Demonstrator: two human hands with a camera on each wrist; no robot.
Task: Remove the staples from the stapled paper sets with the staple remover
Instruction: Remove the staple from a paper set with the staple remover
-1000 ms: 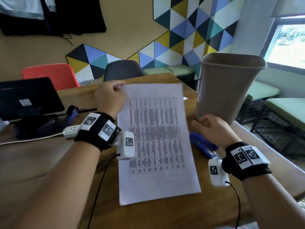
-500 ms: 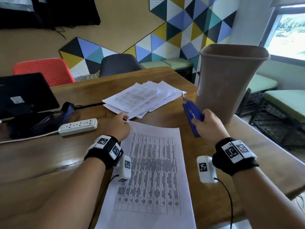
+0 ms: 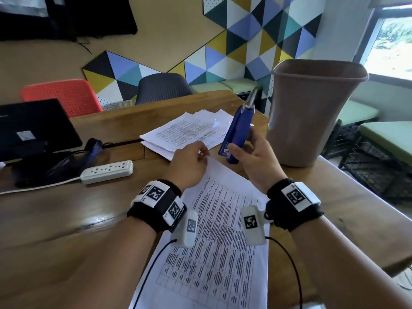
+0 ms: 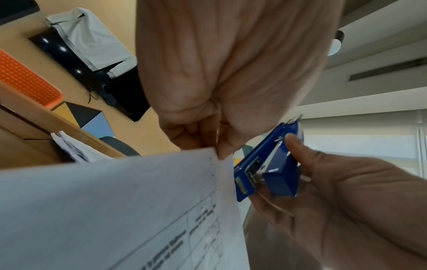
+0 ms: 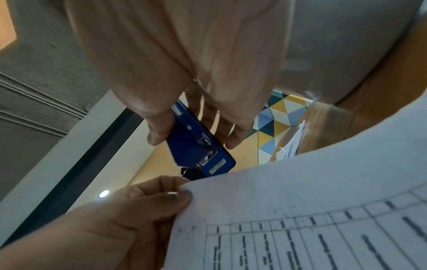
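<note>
Blue staple remover (image 3: pixel 235 134) gripped upright in right hand (image 3: pixel 254 160), at 1 o'clock of stapled paper set (image 3: pixel 219 237) on table (image 3: pixel 55 219); corner pinched by left hand (image 3: pixel 189 167). Risk: torn corner if levered hard.

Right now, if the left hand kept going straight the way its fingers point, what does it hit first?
Probably the blue stapler held in the right hand, just beyond the corner of the paper set the left hand pinches. Depth is unclear.
</note>
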